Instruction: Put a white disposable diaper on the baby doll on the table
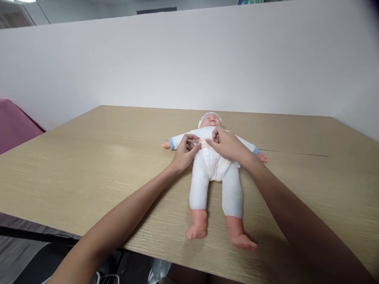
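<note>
Both forearms reach forward; left hand [185, 153] and right hand [226, 145] pinch the doll's [212, 175] white suit.

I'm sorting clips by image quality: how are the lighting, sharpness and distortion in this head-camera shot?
Head view: lighting is even and soft, with faint shadows under the doll and forearms on the wooden table; no strong glare. The left hand and right hand at the doll's chest look slightly soft. Table edges bow from the wide lens, and the right corners darken.
</note>
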Action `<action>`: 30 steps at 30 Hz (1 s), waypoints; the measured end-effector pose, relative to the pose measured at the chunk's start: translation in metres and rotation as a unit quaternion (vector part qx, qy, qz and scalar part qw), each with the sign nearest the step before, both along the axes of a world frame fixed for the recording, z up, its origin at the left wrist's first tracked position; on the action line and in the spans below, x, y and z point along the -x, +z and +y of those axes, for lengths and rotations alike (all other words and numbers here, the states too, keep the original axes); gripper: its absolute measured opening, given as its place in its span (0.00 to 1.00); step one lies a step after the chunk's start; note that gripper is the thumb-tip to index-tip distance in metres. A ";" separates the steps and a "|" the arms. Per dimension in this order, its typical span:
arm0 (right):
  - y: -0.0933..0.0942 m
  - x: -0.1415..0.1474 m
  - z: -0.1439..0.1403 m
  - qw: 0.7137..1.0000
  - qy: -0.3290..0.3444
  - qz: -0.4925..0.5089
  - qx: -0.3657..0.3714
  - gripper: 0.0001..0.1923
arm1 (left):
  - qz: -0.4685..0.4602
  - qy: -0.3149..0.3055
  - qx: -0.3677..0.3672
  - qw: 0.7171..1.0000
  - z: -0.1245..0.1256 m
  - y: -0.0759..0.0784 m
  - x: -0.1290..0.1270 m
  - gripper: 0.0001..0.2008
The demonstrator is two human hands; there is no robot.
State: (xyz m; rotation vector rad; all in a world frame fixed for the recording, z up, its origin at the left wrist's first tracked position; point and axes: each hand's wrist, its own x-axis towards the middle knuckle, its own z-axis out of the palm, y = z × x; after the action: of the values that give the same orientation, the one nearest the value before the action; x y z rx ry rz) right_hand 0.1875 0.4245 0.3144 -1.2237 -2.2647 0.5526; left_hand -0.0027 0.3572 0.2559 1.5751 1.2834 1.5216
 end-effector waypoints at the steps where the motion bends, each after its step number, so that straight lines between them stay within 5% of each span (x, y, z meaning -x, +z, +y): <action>1: 0.000 -0.001 -0.004 0.999 -0.010 0.009 -0.032 0.09 | 0.014 0.021 -0.019 0.999 -0.005 0.005 -0.003 0.20; 5: 0.001 -0.011 -0.047 0.988 0.017 0.054 -0.143 0.08 | 0.097 0.025 -0.105 0.989 -0.046 0.024 -0.013 0.18; 9: -0.019 -0.038 -0.105 0.987 0.127 0.098 -0.031 0.08 | 0.344 -0.098 -0.128 0.925 -0.092 0.026 -0.011 0.21; 13: -0.052 -0.069 -0.118 0.988 0.139 0.045 0.043 0.11 | 0.475 -0.132 -0.057 0.868 -0.108 0.024 -0.004 0.21; 22: -0.072 -0.073 -0.102 0.999 0.007 0.026 -0.032 0.13 | 0.428 -0.050 0.061 0.900 -0.080 0.021 -0.022 0.25; 30: -0.077 -0.067 -0.118 0.991 0.040 0.003 -0.125 0.08 | 0.404 -0.073 0.035 0.911 -0.074 0.015 -0.024 0.17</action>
State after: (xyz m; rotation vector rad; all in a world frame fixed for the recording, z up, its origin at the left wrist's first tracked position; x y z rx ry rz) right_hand 0.2545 0.3064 0.2376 -1.0092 -2.3039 0.2892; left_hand 0.0213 0.2833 0.2713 2.3020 1.5526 0.7050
